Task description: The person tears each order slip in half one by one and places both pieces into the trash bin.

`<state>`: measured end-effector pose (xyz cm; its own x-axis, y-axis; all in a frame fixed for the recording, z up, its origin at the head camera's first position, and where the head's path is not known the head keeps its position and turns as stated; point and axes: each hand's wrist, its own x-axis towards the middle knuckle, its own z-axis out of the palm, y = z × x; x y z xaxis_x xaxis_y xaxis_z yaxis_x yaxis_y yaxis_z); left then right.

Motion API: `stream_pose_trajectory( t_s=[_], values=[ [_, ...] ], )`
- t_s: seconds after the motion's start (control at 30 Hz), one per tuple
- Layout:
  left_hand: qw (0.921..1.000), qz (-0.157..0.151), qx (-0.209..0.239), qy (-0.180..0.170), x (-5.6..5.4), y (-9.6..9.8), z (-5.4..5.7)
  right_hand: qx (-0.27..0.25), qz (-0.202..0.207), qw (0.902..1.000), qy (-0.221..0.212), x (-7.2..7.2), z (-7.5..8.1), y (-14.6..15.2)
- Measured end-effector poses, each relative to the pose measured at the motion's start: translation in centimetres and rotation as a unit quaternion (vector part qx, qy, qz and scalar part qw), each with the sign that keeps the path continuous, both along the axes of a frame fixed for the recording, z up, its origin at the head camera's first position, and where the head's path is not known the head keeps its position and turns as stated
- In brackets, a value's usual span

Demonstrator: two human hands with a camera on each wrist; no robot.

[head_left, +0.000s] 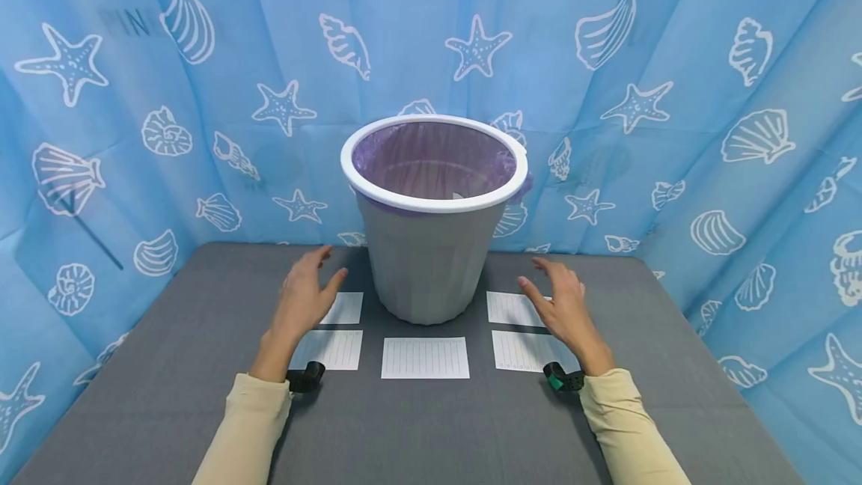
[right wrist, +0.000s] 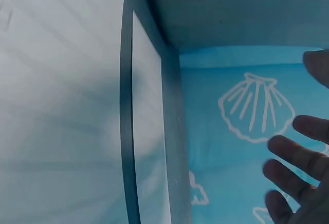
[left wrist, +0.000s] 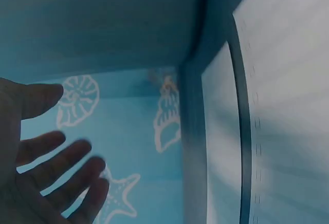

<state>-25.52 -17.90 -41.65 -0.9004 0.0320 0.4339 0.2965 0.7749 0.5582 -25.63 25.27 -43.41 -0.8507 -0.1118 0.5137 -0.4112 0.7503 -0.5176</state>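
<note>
A grey trash can (head_left: pixel 427 260) with a white rim stands upright at the back middle of the table, lined with a purple bag (head_left: pixel 431 152). Inside it, a small white scrap shows near the front wall. To its left, my left hand (head_left: pixel 306 294) hovers with spread, relaxed fingers, touching nothing. My right hand (head_left: pixel 562 305) mirrors it on the other side, fingers loosely bent and holding nothing. In the left wrist view, the fingers (left wrist: pixel 72 172) are apart with only air between them. The right wrist view likewise shows bare fingers (right wrist: pixel 298 157).
White lined paper cards lie flat on the grey table (head_left: pixel 417 432): a front middle card (head_left: pixel 426 358), two at the left (head_left: pixel 343 350) and two at the right (head_left: pixel 525 350), partly behind my hands. A blue shell-print curtain (head_left: pixel 404 43) hangs behind the table.
</note>
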Motion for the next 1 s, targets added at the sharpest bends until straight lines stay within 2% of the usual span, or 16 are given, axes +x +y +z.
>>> stream_pose_trajectory(
  t_s=[0.07, 0.13, 0.23, 0.37, 0.47, 0.6, 0.8, 1.0],
  values=[
    [0.9980, -0.025, 0.056, -0.017, 0.0, 0.1, 0.0, -0.028, 0.012, 0.9993, -0.020, 0.1, 0.1, -0.3],
    [0.9911, -0.055, 0.116, -0.035, 0.0, 0.1, 0.0, -0.061, 0.026, 0.9969, -0.042, 0.2, 0.2, -0.6],
    [0.9726, -0.098, 0.197, -0.075, 0.0, 0.1, 0.0, -0.110, 0.053, 0.9897, -0.075, 0.4, 0.3, -1.1],
    [0.9489, -0.149, 0.246, -0.130, 0.1, 0.5, -0.2, -0.182, 0.111, 0.9694, -0.122, 0.5, 0.3, -1.8],
    [0.9374, -0.188, 0.243, -0.163, 0.3, 1.2, -0.5, -0.213, 0.148, 0.9532, -0.156, 0.7, 0.2, -2.4],
    [0.9277, -0.234, 0.215, -0.196, 0.4, 2.5, -1.2, -0.208, 0.176, 0.9435, -0.188, 1.0, -0.1, -3.4],
    [0.9215, -0.280, 0.156, -0.220, 0.4, 4.3, -2.3, -0.152, 0.207, 0.9433, -0.210, 1.3, -1.0, -5.0],
    [0.9247, -0.276, 0.108, -0.239, 0.6, 5.6, -3.0, -0.052, 0.233, 0.9504, -0.199, 1.4, -2.2, -6.7]
  ],
)
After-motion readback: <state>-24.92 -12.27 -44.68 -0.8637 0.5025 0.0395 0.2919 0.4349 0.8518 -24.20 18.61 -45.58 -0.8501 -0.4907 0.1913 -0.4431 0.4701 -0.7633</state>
